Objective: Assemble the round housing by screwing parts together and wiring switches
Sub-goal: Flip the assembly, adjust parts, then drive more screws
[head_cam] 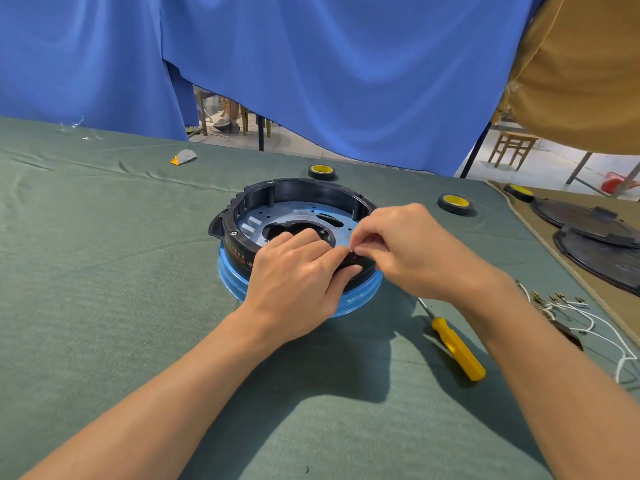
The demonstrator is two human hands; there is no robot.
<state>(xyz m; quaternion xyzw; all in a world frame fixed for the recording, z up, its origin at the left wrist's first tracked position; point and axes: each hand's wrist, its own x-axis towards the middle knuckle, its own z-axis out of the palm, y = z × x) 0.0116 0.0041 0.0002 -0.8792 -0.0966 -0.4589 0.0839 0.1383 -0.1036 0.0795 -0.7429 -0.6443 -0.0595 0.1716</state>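
1. Round black plastic housing, open at the top with a pale metal plate inside and a blue-wrapped base beneath it, sits at the middle of the green cloth-covered table.
2. Far left on the cloth lies a small grey and yellow scrap, well apart from the housing.
3. The left hand rests over the housing's near rim, fingers curled and the thumb pressed against a small black part at that rim.
4. Beyond the housing, a black tape roll with a yellow core lies flat on the cloth.
5. The right hand meets the left at the same spot, thumb and forefinger pinched together on something too small to make out.
6. A second black and yellow tape roll lies to the far right of the housing.
7. A yellow-handled screwdriver lies near the right forearm, its tip pointing toward the housing.
8. White wires with brass terminals are spread at the right edge.
9. Two dark round covers rest on a tan mat at the far right.
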